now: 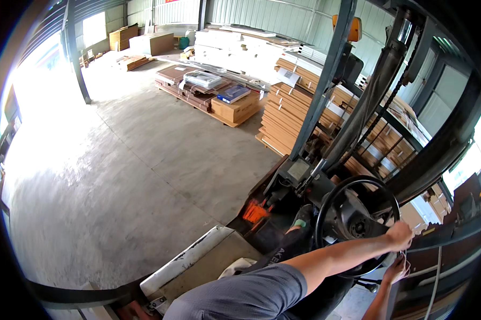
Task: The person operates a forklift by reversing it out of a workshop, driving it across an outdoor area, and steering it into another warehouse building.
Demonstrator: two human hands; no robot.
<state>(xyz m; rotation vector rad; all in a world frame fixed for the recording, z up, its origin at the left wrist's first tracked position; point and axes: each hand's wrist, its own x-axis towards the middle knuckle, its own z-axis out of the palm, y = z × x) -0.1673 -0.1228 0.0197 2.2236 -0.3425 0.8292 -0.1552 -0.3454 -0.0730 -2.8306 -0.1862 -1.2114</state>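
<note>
From the forklift seat, my left arm reaches across to the black steering wheel (319,224). My left hand (399,236) is closed at the right side of its rim, the fingers curled and partly turned away. Just below it, my right hand (395,269) comes up from the lower edge with bent fingers. A thin pale strand (404,255) shows between the two hands; what it belongs to is too small to tell. Under the wheel, one dark shoe (303,215) rests on the footwell by an orange patch (255,212).
The forklift's mast (366,96) and a grey post (326,80) rise ahead. Stacked brown boards (286,114) stand close beyond them. A low pallet load carries a brown carton (234,108). White stacks (235,50) line the wall; concrete floor (144,160) spreads left.
</note>
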